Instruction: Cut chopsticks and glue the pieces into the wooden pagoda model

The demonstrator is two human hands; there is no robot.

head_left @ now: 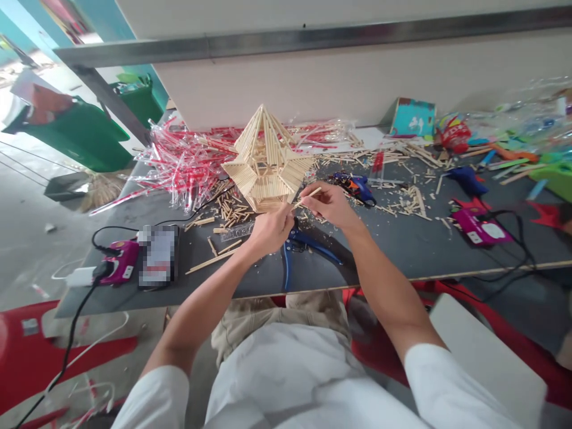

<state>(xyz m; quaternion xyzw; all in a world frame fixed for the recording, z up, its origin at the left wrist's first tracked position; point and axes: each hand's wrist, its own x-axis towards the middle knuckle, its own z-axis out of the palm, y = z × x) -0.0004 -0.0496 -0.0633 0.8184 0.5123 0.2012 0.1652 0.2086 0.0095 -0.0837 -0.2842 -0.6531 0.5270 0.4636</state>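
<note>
Between my two hands is a thin wooden stick (316,192), slanting up to the right. My right hand (329,204) pinches it near its upper end. My left hand (272,229) is closed at its lower end, fingers pressed together. Just beyond them stands a pointed model made of wooden sticks (268,161), with a tall peaked top and flared sides. Blue-handled pliers (288,256) lie below my hands, their jaws partly hidden. A blue glue gun (360,187) rests to the right of my right hand. A clear plastic ruler (236,232) is left of my left hand.
Red-and-clear plastic wrappers (183,167) heap at the back left. Cut stick pieces (232,208) litter the table (384,250). A phone (158,256) and purple power strip (120,262) sit left; another purple power strip (480,226) with cables sits right. A metal rail (313,36) crosses behind.
</note>
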